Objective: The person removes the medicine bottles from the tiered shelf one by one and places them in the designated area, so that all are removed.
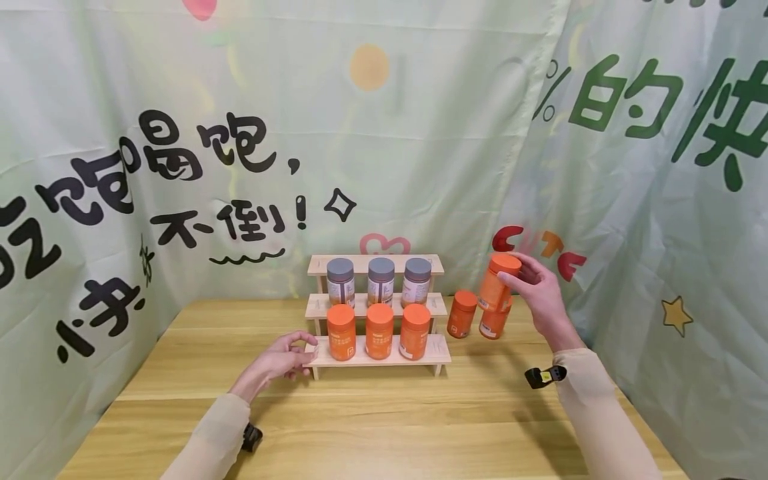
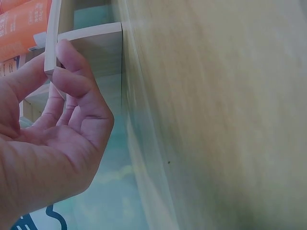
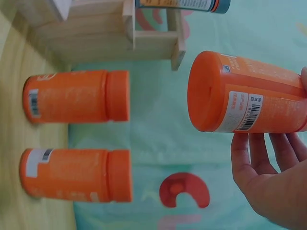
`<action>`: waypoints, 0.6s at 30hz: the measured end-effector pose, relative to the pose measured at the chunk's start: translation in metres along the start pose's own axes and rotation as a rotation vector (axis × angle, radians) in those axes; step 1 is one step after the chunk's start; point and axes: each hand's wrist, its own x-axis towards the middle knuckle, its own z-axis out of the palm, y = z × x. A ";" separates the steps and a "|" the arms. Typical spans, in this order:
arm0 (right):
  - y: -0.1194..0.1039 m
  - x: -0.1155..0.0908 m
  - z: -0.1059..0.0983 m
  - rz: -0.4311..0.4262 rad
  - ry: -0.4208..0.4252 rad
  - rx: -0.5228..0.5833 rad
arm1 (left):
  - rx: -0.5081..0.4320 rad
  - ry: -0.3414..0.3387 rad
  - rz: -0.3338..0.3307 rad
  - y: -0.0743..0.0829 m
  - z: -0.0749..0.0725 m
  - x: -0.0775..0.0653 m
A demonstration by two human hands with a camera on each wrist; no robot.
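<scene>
At your far left, the pale green cloth backdrop [image 1: 420, 167] carries large black Chinese characters, with a beige left sleeve [image 1: 207, 433] reaching across the worktop [image 1: 384, 427] below them. Your left hand [image 1: 282, 358] pinches the left end of the lowest shelf of the three-tier wooden stand [image 1: 441, 351]; the left wrist view shows your thumb and forefinger on opposite faces of the board.

On that lowest shelf you have a row of three upright orange jars: a left jar [image 1: 341, 339], a middle jar [image 1: 379, 337] and a right jar [image 1: 415, 337], spaced slightly apart. Behind them on the middle shelf stand three grey-lidded jars [image 1: 381, 283], also in a row.

Just right of the stand, two more orange jars stand upright on the worktop: a nearer-to-stand jar [image 1: 463, 315] and an outer jar [image 1: 493, 327], with a small gap between them. Above the outer one, your right hand [image 1: 543, 297] grips a lifted orange jar [image 1: 497, 285] around its upper part. It is lid up and slightly tilted, with a barcode label near its base; the right wrist view shows it clear of both standing jars. Your hands are well apart, with the stand between them. Furthest right, a yellow star [image 1: 677, 316] is printed on the cloth.
</scene>
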 end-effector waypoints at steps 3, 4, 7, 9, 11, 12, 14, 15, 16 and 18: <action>0.005 -0.002 -0.006 0.011 0.035 -0.011 | -0.004 -0.001 0.000 0.000 0.000 -0.001; 0.007 -0.002 -0.009 0.013 0.050 -0.018 | -0.003 -0.001 -0.001 0.001 0.000 -0.001; 0.012 -0.004 -0.017 0.020 0.087 -0.034 | 0.000 -0.003 -0.004 0.002 0.000 0.000; 0.016 -0.004 -0.022 0.027 0.109 -0.048 | 0.002 -0.004 -0.007 0.003 0.001 0.000; 0.020 -0.005 -0.027 0.036 0.125 -0.076 | 0.004 -0.008 -0.007 0.003 0.001 0.001; 0.022 -0.005 -0.029 0.039 0.131 -0.079 | 0.004 -0.010 -0.006 0.004 0.001 0.001; 0.025 -0.006 -0.032 0.044 0.140 -0.084 | 0.004 -0.012 -0.005 0.004 0.001 0.000; 0.026 -0.007 -0.034 0.045 0.140 -0.084 | 0.003 -0.012 -0.006 0.004 0.001 0.000; 0.028 -0.007 -0.035 0.046 0.140 -0.089 | 0.003 -0.011 -0.008 0.004 0.000 0.000; 0.031 -0.009 -0.038 0.052 0.139 -0.067 | 0.003 -0.009 -0.011 0.003 0.000 0.000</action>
